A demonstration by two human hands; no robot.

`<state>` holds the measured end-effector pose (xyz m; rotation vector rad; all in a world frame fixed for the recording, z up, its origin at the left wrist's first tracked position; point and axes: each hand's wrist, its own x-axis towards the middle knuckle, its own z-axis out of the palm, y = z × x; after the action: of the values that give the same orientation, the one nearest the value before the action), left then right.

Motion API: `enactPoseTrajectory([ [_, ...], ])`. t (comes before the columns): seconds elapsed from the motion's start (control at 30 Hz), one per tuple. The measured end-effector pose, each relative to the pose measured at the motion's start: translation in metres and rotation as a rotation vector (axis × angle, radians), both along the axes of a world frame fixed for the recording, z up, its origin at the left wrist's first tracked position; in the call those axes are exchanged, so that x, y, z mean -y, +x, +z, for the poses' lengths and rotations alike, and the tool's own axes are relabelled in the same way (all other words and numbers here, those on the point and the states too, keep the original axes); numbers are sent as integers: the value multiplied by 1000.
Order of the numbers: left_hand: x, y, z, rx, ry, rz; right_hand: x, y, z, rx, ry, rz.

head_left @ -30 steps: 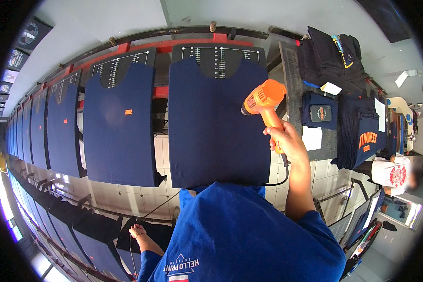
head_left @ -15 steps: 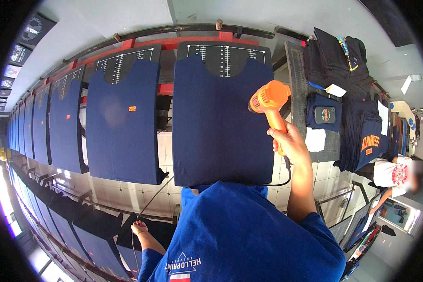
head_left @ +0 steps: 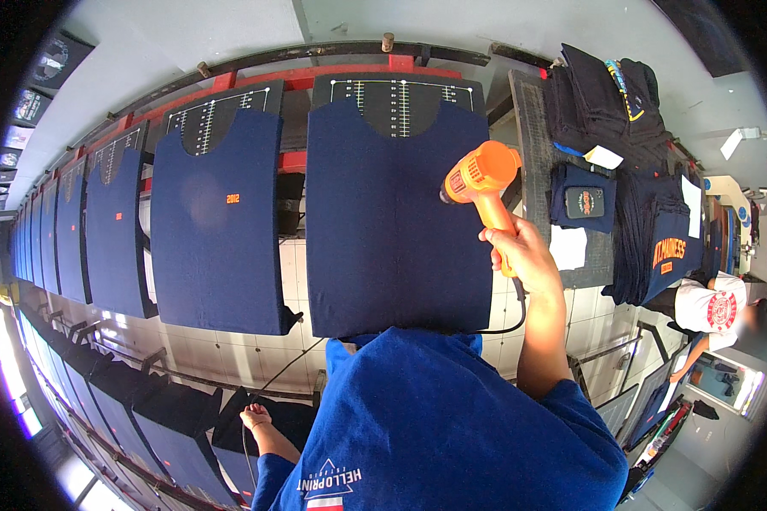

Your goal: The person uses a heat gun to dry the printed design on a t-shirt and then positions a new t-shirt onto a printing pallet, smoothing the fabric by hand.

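Observation:
My right hand point(head_left: 528, 254) is wrapped round the handle of an orange heat gun point(head_left: 486, 170), held over the right side of a navy T-shirt point(head_left: 396, 230). The dark nozzle faces left, above the cloth. That shirt lies stretched on a black board point(head_left: 423, 106) with white ruler marks at its neck. No print shows on it. Low on the left, my left hand point(head_left: 256, 416) is closed on a thin dark cord point(head_left: 291, 368). A black cord runs from the gun's handle back toward my body, where my blue shirt hides it.
Leftward stretches a row of boards with navy shirts point(head_left: 215, 247) bearing small orange prints. Another row of boards point(head_left: 175, 426) stands behind at lower left. Right of me, a dark table point(head_left: 524, 170) holds folded shirts point(head_left: 675, 247) and a phone point(head_left: 585, 203). A person in a white shirt point(head_left: 709, 305) stands far right.
The boards and table have shifted slightly left in the view. My right hand and the heat gun have moved a little left too. Both grips are unchanged.

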<state>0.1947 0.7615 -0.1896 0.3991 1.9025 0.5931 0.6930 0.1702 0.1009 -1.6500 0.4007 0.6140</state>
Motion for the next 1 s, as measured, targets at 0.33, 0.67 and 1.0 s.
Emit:
enactPoseTrajectory([
  [0.33, 13, 1, -4, 91, -2, -33, 3, -1, -6, 16, 2, 25],
  [0.67, 22, -4, -9, 24, -39, 4, 9, -5, -7, 102, 0, 3],
  [1.0, 31, -7, 41, 222, 29, -236, 26, -11, -3, 70, 50, -31],
])
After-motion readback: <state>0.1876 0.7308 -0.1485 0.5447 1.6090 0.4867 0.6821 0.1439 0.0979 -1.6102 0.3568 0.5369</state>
